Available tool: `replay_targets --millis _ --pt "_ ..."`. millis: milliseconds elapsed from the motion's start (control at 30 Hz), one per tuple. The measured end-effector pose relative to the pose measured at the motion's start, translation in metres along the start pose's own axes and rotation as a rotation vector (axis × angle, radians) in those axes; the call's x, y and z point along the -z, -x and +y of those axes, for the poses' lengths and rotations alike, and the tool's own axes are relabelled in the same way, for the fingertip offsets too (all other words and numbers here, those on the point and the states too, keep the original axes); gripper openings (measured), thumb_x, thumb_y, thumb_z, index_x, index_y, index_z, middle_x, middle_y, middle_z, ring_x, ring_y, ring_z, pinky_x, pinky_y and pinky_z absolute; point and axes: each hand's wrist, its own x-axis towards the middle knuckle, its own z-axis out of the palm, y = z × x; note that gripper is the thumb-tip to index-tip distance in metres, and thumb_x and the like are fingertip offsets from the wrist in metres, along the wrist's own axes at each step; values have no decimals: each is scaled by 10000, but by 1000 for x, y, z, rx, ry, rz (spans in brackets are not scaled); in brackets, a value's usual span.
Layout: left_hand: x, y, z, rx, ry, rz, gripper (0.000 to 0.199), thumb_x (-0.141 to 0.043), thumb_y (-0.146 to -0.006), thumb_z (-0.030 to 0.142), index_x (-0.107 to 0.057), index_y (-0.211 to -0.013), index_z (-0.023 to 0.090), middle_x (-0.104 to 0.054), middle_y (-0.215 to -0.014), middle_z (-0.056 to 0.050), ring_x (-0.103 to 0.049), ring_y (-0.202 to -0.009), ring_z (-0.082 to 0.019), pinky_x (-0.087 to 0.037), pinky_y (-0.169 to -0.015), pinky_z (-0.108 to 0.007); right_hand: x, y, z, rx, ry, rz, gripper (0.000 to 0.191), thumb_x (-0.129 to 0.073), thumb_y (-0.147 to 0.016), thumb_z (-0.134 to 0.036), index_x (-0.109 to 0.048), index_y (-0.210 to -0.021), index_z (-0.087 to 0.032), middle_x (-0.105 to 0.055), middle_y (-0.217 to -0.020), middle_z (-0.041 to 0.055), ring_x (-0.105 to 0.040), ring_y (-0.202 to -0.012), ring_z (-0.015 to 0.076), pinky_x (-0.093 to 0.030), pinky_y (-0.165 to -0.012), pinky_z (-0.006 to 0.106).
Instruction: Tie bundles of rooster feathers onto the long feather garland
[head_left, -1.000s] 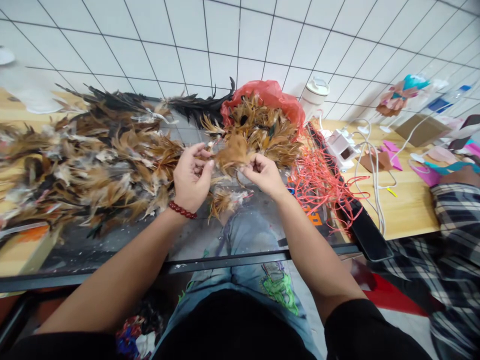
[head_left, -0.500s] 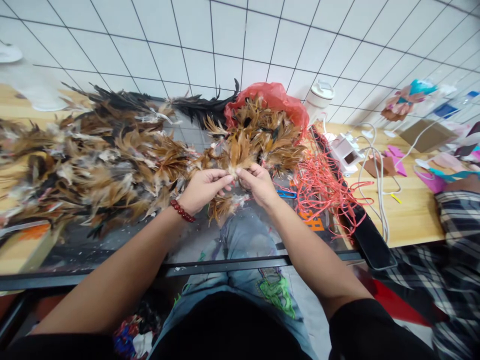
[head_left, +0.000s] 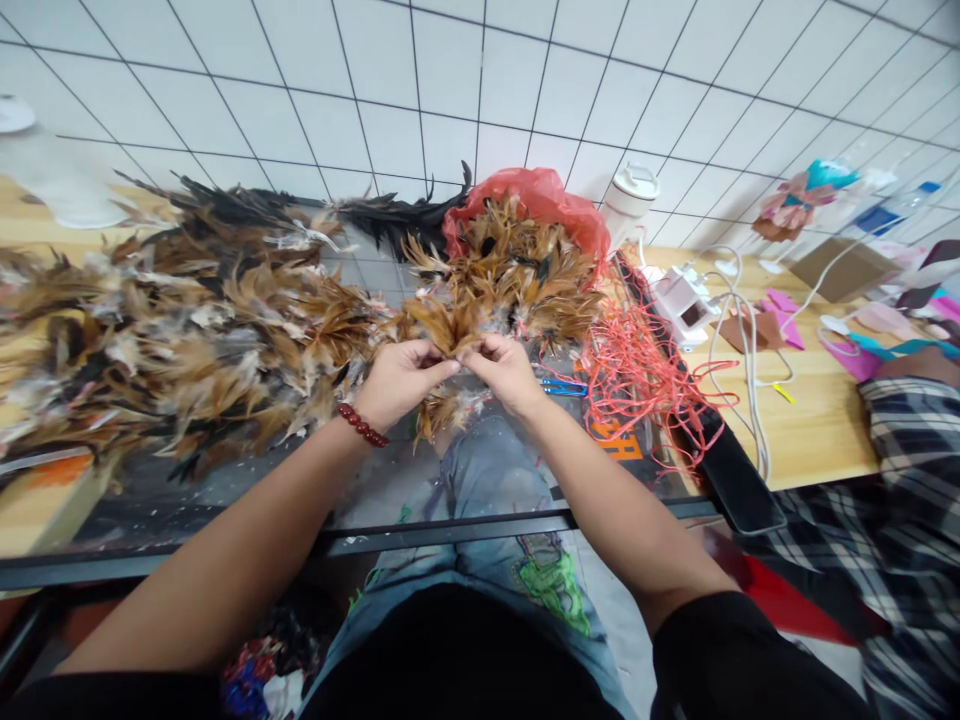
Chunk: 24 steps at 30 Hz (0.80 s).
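Between my two hands is a small bunch of brown feathers [head_left: 444, 325], its tips fanned away from me. My left hand [head_left: 405, 378] pinches its base between thumb and fingers. From the other side my right hand [head_left: 501, 370] pinches the same bunch, the thumbs nearly meeting. Just below my hands lies another little feather tuft [head_left: 439, 415]. Beyond them, more brown feathers [head_left: 525, 265] spill from a red plastic bag [head_left: 536, 185]. To the left spreads a big heap of brown and white feathers [head_left: 217, 330]. Blue-handled scissors or snips [head_left: 562, 387] lie right of my right hand.
Tangled red string [head_left: 637, 370] covers the right part of the dark work surface. Beside it are a black phone [head_left: 739, 480], a white power adapter [head_left: 682, 305] with cables, and a white lidded cup [head_left: 631, 200]. Black feathers [head_left: 405, 215] lie along the tiled wall. Another person's plaid sleeve [head_left: 911, 430] is at right.
The feather bunch has tipped to the left and sits lower in my fingers. My hands have shifted slightly, still pinching it. The whole view has moved a little.
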Motion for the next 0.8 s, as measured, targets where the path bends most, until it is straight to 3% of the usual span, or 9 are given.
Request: replay_targets --millis 233,333,433,633,800 --pt "-3 2 10 110 155 80 346 -872 -506 369 -646 -622 134 -647 -566 -28 -574 -507 -118 -469 -531 -243 -1 2 -3 -37 -37 -15 316 -737 -715 -457 -660 -855 -184 -628 -723 -21 -553 -672 100 -454 -668 246" --pt "-4 2 12 86 106 114 344 -884 -467 323 -627 -607 142 -634 -551 -9 -567 -503 -110 -464 -515 -229 -2 1 -2 -22 -5 -7 305 -750 -689 -443 -641 -811 -185 -627 -745 -16 -545 -683 104 -444 -668 249" --pt "-4 3 13 81 44 74 350 -890 -446 314 -608 -573 149 -624 -534 0 -552 -490 -102 -455 -501 -220 -1 -1 0 -15 17 8 261 -737 -671 -397 -616 -741 -176 -595 -699 -23 -515 -656 100 -425 -648 246" --pt "-3 4 13 77 52 -26 346 -868 -514 403 -655 -597 143 -640 -549 -19 -553 -494 -109 -454 -510 -229 1 -1 -1 -47 21 6 196 -667 -688 -352 -587 -709 -174 -549 -647 -46 -478 -615 82 -397 -607 220" --pt "-3 5 13 40 52 72 272 -829 -573 365 -666 -568 147 -609 -513 -10 -501 -455 -89 -386 -465 -208 -1 0 -2 -49 4 25 235 -713 -662 -380 -594 -710 -184 -589 -673 -36 -513 -644 94 -437 -664 239"
